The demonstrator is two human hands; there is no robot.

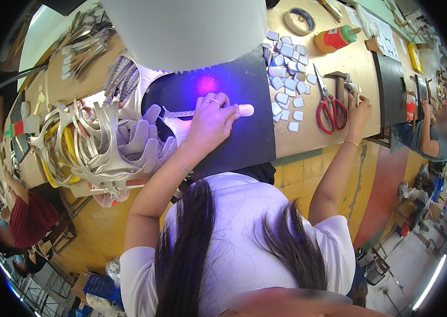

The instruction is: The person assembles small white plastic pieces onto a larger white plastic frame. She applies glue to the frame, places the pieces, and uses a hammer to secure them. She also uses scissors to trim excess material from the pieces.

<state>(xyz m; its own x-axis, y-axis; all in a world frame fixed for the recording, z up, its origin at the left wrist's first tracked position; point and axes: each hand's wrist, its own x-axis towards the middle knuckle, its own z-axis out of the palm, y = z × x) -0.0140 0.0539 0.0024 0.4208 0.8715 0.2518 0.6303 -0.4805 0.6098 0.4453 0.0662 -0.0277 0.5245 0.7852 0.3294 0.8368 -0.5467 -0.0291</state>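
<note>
My left hand [212, 124] is closed over the black work mat, with a light-coloured shoe strap piece [246, 110] pinched in its fingers. The piece's pale rounded end sticks out to the right; a grey braided strap [180, 113] trails out on the left. Purple-blue light falls on the hand and mat. At the right of the table, my right hand [359, 112] has its fingers closed about a hammer [353, 87], whose metal head shows just beyond them; its handle is mostly hidden. Close by lie red-handled scissors [332, 113].
Silvery strappy shoe uppers [102, 145] are heaped at left. Small pale rounded pieces [289, 79] lie scattered right of the mat [257, 137]. Behind them are a tape roll [300, 21] and a red-and-green bottle [335, 39]. A large white lamp housing [186, 31] overhangs the mat.
</note>
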